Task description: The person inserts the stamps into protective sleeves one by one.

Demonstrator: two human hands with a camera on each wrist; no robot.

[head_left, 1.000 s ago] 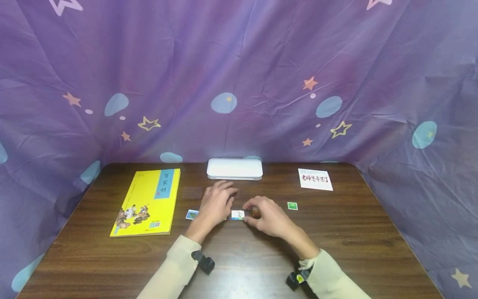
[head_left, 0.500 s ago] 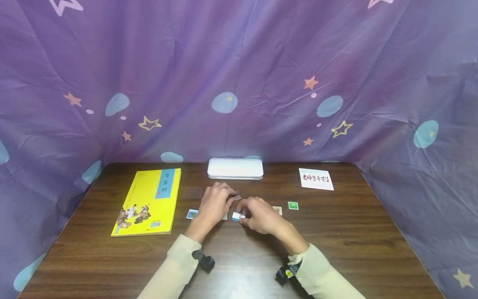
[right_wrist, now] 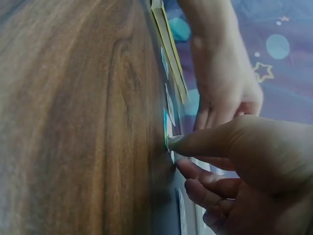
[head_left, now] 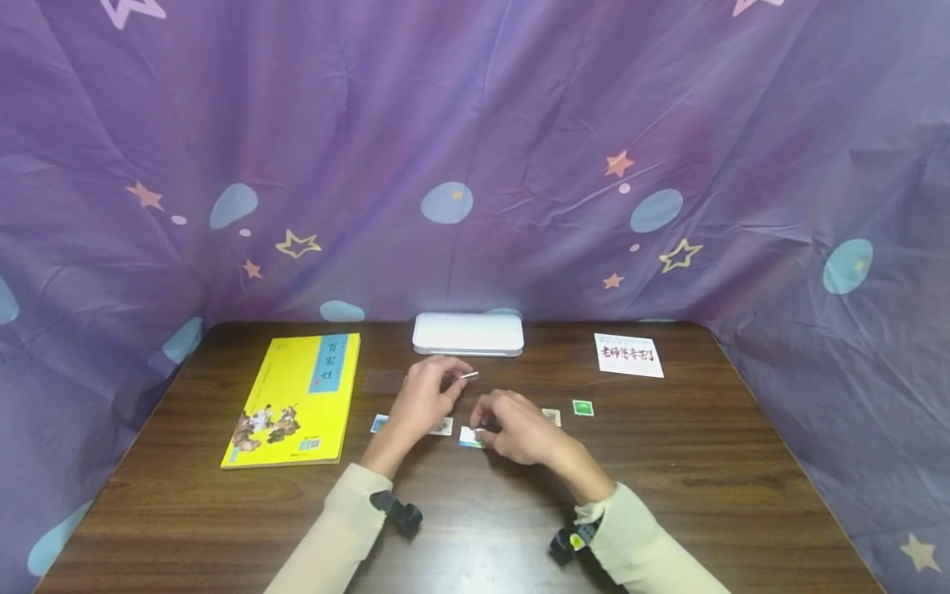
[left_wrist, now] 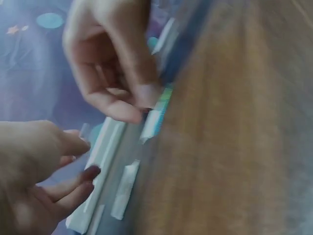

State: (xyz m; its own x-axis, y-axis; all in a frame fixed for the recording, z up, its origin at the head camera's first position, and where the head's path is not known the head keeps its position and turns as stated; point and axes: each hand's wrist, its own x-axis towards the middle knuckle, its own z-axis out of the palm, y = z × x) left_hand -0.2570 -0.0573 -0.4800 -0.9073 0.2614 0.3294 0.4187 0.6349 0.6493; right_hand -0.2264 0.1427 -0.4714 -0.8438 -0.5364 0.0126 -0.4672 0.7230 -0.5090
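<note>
My left hand pinches a thin, clear, pale-edged piece between thumb and fingers, above the table behind the row of stamps. In the left wrist view a translucent corner of this clear piece sticks up past the fingertips. The thumb and forefinger of my right hand pinch the right end of a white stamp with a blue-green lower edge. Its right end is hidden by the fingers. To its left lie a pale stamp and a blue stamp, both partly behind my left hand and wrist.
A beige stamp and a green stamp lie right of my right hand. Behind the hands stands a flat white case. A yellow book is at left, a white card with red writing at back right.
My left hand has lifted the clear piece up and back. My right hand has moved left onto the white stamp, which has shifted slightly towards me; the beige stamp has come into view.
</note>
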